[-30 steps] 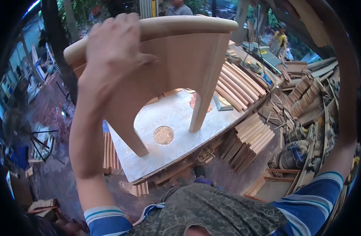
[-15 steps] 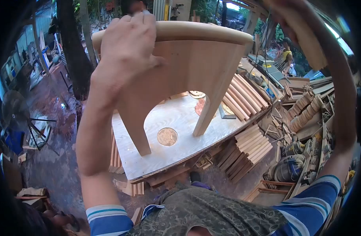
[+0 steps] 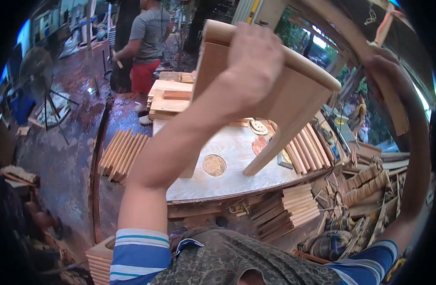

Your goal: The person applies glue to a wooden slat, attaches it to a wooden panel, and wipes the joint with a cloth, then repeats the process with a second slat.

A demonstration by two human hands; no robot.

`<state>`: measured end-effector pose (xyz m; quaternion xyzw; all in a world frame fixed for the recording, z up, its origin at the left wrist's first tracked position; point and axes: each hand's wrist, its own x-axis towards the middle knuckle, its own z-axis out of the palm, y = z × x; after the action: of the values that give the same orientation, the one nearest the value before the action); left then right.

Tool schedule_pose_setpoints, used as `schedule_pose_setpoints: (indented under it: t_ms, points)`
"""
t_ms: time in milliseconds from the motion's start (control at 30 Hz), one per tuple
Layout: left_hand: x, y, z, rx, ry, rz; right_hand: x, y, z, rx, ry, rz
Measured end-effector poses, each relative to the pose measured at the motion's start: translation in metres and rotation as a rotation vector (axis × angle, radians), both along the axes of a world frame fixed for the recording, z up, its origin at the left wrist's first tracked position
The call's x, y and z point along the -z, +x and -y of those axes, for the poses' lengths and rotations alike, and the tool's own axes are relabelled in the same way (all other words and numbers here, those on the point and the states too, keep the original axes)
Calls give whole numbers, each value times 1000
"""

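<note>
A pale wooden panel (image 3: 289, 90) with an arched cutout and a rounded top rail (image 3: 313, 71) stands tilted on two legs on a light board (image 3: 227, 185). My left hand (image 3: 256, 54) is wrapped over the rail, its fingertips hidden behind it. High at the right, my right hand (image 3: 383, 66) grips a long curved wooden piece (image 3: 392, 107), away from the panel. Between the legs, a round brownish patch (image 3: 214, 165) shows on the board. My left forearm covers part of the near leg.
Stacked wooden strips lie left (image 3: 123, 154), right (image 3: 306, 147) and below the board (image 3: 299, 206). Another person (image 3: 150, 35) stands beyond the table. A fan (image 3: 36, 71) is at far left. Wood scraps (image 3: 370, 183) and a cable crowd the right side.
The panel and my left hand now appear further right in view, and the panel slants more. My right hand has come lower into view with the wooden piece. The other person shows more fully.
</note>
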<state>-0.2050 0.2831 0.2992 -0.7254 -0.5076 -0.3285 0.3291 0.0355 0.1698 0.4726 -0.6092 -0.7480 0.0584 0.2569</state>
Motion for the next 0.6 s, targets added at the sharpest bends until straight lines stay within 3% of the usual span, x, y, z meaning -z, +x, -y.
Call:
schedule_pose_setpoints:
  t_ms: [67, 100, 133, 200, 233, 467, 567, 600]
  points:
    - [-1, 17, -1, 61, -6, -55, -12, 6, -14, -20, 152, -47]
    - [-4, 26, -3, 82, -24, -64, 5, -27, 1, -2, 297, -262]
    - [-5, 34, -6, 107, -42, -74, -5, -40, 4, -10, 292, -262]
    - [0, 53, -8, 91, 22, -86, -30, -59, 9, 121, 222, 52]
    - [3, 58, -8, 81, 94, -100, -34, -63, 5, 85, 226, 77]
    - [5, 52, -17, 113, 71, -199, 17, -91, -51, -257, -138, 362]
    - [3, 53, -18, 159, 95, -109, 40, -94, -62, -625, 111, 552]
    - [-7, 46, -7, 232, -135, -139, 40, -96, -63, -684, 127, 593]
